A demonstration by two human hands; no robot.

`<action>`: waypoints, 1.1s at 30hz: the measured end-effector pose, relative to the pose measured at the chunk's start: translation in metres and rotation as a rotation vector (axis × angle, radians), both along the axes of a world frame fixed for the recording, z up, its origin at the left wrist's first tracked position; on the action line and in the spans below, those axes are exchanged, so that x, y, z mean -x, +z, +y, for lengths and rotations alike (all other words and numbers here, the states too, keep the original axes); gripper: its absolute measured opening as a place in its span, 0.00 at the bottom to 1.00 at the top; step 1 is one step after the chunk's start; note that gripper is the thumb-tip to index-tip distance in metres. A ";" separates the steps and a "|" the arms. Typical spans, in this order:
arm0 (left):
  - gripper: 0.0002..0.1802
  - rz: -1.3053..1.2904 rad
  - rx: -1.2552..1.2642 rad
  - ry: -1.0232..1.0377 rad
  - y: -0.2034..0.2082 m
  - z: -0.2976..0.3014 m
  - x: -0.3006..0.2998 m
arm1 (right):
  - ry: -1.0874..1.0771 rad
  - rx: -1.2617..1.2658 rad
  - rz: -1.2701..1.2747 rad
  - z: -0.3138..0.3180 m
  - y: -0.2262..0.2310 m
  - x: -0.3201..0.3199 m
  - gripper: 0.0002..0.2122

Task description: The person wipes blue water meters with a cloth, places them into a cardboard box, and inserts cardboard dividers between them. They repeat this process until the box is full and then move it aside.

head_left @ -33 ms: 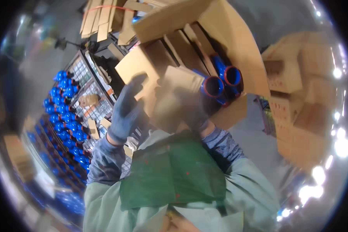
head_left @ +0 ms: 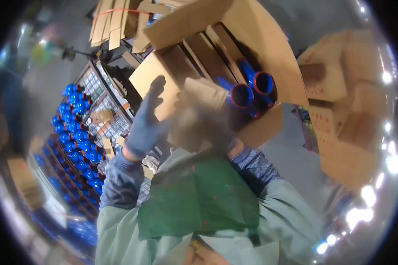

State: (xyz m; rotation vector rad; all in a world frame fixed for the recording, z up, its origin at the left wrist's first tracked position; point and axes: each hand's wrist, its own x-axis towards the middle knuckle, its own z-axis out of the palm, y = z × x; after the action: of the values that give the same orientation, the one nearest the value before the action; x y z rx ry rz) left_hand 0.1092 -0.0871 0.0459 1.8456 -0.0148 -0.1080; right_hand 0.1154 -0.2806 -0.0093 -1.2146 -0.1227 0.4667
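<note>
My left hand, in a grey-blue glove, is open with its thumb and fingers apart. It stands beside the near left of a large open cardboard box. My right hand is smeared by motion, so its fingers cannot be made out. Between the hands is a blurred tan cardboard piece, with layered folded cardboard showing above it; whether the right hand grips it is unclear. Inside the box, cardboard dividers stand in rows. Two blue, red-rimmed tubular vessels lie at its right end, their round mouths toward me.
Many blue vessels stand in rows at the left, beside a wire mesh cage. Flat cardboard strips bound with a red band lie at the far left. Stacked cartons rise on the right. A green apron covers my front.
The blurred cardboard between my hands has shifted slightly toward the left and shows less of its face. My left hand's fingers have turned a little; the box appears slightly further left in view.
</note>
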 end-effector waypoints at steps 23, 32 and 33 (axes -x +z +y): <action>0.16 -0.002 -0.485 -0.670 -0.019 -0.100 -0.110 | -0.337 0.652 -0.477 -0.093 -0.078 0.041 0.24; 0.19 -0.265 -0.654 -0.707 -0.112 -0.141 -0.157 | -0.582 0.993 -0.644 -0.114 -0.069 0.047 0.20; 0.20 -0.315 -0.464 -0.634 -0.085 -0.143 -0.151 | -0.765 0.404 -0.255 -0.105 -0.084 0.048 0.16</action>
State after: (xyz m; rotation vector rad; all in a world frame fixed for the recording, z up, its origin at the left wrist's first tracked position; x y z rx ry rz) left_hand 0.2604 -0.2298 -0.0394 2.2417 -0.8587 -0.2778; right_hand 0.0669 -0.3860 -0.0935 -1.5986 0.2291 -0.3521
